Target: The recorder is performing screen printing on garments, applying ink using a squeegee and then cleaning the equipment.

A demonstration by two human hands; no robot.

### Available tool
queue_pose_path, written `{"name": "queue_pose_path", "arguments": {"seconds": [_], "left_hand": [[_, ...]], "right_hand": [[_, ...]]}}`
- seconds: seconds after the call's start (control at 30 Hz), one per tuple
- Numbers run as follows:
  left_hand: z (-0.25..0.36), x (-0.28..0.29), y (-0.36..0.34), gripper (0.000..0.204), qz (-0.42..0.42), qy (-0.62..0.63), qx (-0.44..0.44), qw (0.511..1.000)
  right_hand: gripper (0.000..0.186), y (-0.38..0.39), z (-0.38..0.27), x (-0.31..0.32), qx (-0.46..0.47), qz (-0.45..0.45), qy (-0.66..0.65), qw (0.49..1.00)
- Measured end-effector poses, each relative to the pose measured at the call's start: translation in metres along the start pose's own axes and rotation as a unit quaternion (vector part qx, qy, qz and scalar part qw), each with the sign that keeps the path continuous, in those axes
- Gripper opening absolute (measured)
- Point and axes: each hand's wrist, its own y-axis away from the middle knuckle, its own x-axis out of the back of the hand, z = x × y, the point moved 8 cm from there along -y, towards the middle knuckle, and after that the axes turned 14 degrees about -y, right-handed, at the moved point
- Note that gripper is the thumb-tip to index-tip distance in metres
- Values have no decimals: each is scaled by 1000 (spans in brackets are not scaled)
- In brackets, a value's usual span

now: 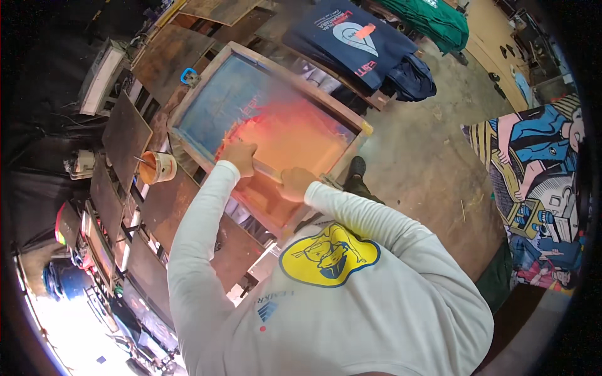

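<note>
A wooden-framed printing screen (199, 86) lies tilted in front of me, its mesh blue at the far left. Wet orange ink (285, 141) covers the nearer right part and turns red toward its far edge. Both hands are closed on a squeegee (268, 171) laid across the inked mesh. My left hand (238, 156) grips its left end and my right hand (296, 183) its right end. Fingers and wrists hide much of the squeegee, and its blade cannot be made out. Nearer to me, the screen's lower part is orange-brown.
An ink bucket (164, 168) with a stick in it stands left of the screen. Close to the frame's left corner is a blue-handled clamp (188, 76). Navy printed fabric (389, 53) lies beyond, with green fabric (436, 25) farther off. Brown boards (125, 128) line the left; a painted panel (539, 188) stands right.
</note>
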Motion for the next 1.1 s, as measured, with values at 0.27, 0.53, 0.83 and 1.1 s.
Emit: {"name": "queue_pose_path", "arguments": {"seconds": [0.27,0.53,0.83,1.1], "left_hand": [[53,81,-125,31,83,35,-53,995],[87,90,-170,36,100,-31,-72,992],[43,21,-95,33,129,21,-42,991],[-16,-35,21,30,19,77,109,991]], "right_hand": [[33,10,48,137,-68,128,66,987],[42,5,86,161,-119,169,63,976],[37,9,45,86,-51,118,47,991],[31,-1,-13,12,-3,-6,44,999]]}}
